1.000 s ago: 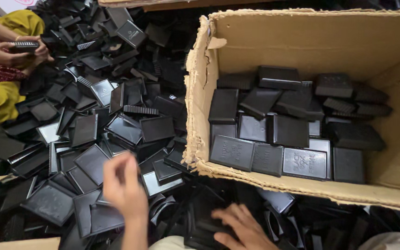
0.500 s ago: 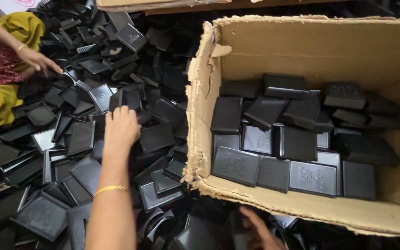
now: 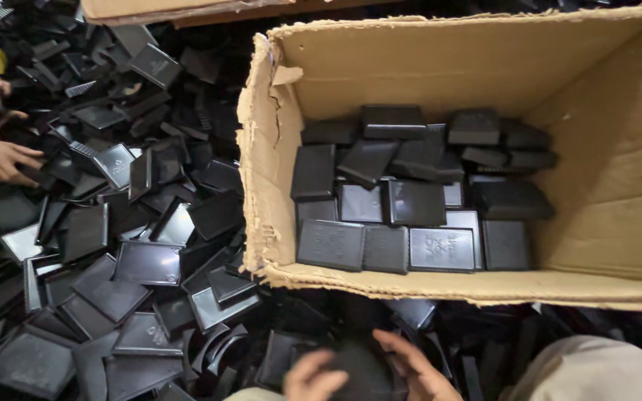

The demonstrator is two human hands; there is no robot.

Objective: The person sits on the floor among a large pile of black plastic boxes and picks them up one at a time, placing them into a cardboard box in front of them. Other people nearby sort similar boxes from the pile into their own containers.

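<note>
At the bottom middle, the left hand (image 3: 319,377) and right hand (image 3: 415,365) curl their fingers closed around one black case (image 3: 362,371), below the cardboard box (image 3: 269,186). It is dark there; pressed crooked, the halves could slip apart.

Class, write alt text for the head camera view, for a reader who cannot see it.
Two hands, left hand and right hand, clasp a black piece at the bottom edge. Ahead, a cardboard box holds black cases; loose black trays lie heaped at left, where another person's hand reaches in.
</note>
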